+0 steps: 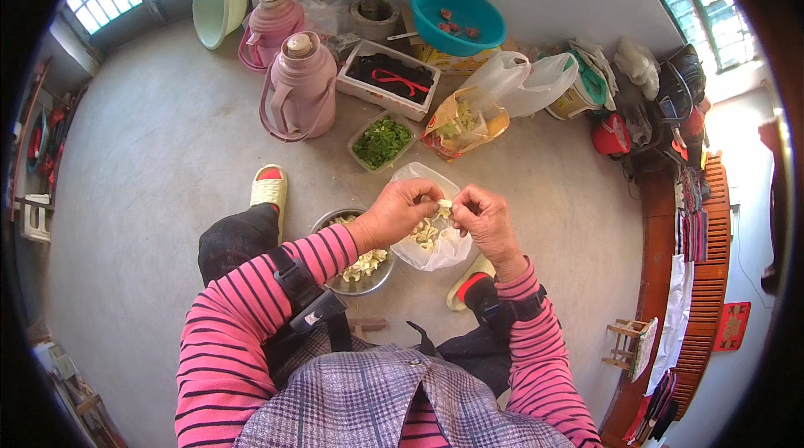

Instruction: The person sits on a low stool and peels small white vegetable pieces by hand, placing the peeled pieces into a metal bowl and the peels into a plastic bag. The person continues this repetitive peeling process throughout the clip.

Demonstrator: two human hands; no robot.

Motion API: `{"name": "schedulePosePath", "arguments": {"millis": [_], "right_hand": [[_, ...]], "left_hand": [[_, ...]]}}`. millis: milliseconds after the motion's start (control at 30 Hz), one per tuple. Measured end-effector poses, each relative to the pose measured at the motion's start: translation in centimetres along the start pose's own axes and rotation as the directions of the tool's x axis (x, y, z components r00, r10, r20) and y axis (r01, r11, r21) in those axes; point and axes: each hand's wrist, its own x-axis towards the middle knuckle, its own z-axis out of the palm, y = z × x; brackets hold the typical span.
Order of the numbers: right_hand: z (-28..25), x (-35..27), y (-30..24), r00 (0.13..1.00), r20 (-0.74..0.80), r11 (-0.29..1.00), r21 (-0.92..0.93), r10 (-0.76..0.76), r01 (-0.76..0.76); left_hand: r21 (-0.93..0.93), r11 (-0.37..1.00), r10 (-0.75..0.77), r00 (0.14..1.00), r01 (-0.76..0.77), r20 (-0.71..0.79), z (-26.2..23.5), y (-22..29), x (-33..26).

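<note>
Over a white plastic bag [431,260] on the floor, my hands meet fingertip to fingertip. Between them is a small pale yellow-white piece [445,207] that looks like vegetable. My left hand [400,213] pinches it from one side, and my right hand [487,226] has its fingers closed on the other. Similar pale pieces [425,236] lie inside the bag. Beside it, under my left forearm, a round metal bowl [387,274] holds more pale pieces [362,266]; my forearm hides part of this bowl.
Ahead stand a clear tub of chopped greens [383,141], an orange-yellow bag [467,126], a white foam box [356,79] and two pink thermos flasks [303,88]. A teal basin [435,8] with reddish chunks is farther back. To the right are a small stool [630,343] and wooden bench [708,255].
</note>
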Motion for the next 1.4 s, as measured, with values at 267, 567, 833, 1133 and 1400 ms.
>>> {"name": "schedulePosePath", "arguments": {"millis": [267, 567, 833, 1133, 1400], "right_hand": [[0.1, 0.9, 0.9, 0.996, -0.075, 0.992, 0.121, 0.048, -0.039], [0.5, 0.6, 0.8, 0.997, -0.079, 0.992, 0.128, 0.019, -0.009], [-0.1, 0.7, 1.5, 0.996, -0.082, 1.0, 0.01, 0.03, -0.029], [-0.9, -0.1, 1.3, 0.987, -0.142, 0.991, -0.097, 0.073, -0.088], [-1.4, 0.4, 2.8, 0.979, -0.199, 0.992, -0.103, 0.051, -0.073]], "left_hand": [[-0.194, 0.98, -0.069, 0.995, 0.054, -0.075, -0.4, 0.3, 0.5], [0.144, 0.99, 0.02, 0.993, -0.003, -0.118, -0.6, -0.5, 0.4], [0.51, 0.859, -0.015, 0.996, 0.057, -0.086, -2.1, -0.8, -0.9], [0.894, 0.435, -0.322, 0.946, 0.107, 0.043, -4.3, -4.1, -3.5], [0.926, 0.365, -0.373, 0.926, 0.099, 0.048, -4.4, -3.2, -3.8]]}}
